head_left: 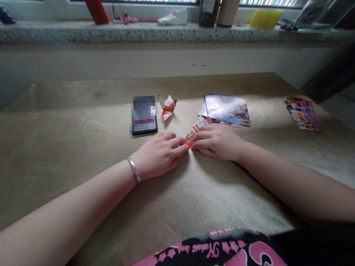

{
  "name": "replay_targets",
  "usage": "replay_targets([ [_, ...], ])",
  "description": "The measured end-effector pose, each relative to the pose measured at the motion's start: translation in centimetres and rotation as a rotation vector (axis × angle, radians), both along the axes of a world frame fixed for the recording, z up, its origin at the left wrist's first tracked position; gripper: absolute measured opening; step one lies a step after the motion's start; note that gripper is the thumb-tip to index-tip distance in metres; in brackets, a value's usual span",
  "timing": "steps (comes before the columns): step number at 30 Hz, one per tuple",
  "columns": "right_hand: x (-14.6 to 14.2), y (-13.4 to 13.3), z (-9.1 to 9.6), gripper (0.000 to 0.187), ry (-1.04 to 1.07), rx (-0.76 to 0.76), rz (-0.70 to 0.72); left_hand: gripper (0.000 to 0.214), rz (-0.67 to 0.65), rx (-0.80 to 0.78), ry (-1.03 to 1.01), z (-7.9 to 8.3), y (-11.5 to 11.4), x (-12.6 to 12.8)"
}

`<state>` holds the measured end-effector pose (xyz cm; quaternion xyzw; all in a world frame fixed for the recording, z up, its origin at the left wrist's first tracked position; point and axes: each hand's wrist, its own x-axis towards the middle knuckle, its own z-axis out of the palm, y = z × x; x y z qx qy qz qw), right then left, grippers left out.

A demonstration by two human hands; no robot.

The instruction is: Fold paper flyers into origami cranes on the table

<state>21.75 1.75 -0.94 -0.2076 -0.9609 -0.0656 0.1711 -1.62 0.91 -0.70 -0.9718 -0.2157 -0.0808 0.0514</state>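
Observation:
A narrow folded strip of printed paper point(194, 131), red, orange and white, lies slantwise on the table between my hands. My left hand point(162, 154), with a silver bangle at the wrist, has its fingers closed together on the paper's lower left edge. From the other side, my right hand point(217, 142) pinches the same paper, its fingertips close to those of the left. The fingers cover part of the paper. Just beyond stands a folded red and white paper crane point(168, 107).
Left of the crane lies a phone point(143, 115) with a blurred screen. Glossy printed sheets point(228, 108) are behind my right hand, and a stack of colourful leaflets point(302, 114) sits far right. The stone windowsill point(146, 32) holds a red can point(96, 10), bottles and a yellow block point(266, 18).

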Motion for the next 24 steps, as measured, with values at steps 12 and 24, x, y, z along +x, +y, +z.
replay_targets([
  [12,0.6,-0.1,-0.3,0.026,0.005,-0.031,-0.015,0.026,-0.126,-0.122,-0.068,0.1,1.3,-1.1],
  [24,1.5,0.0,0.0,0.025,-0.031,-0.064,-0.016,0.03,-0.134,-0.165,-0.096,0.2,1.3,-1.3],
])
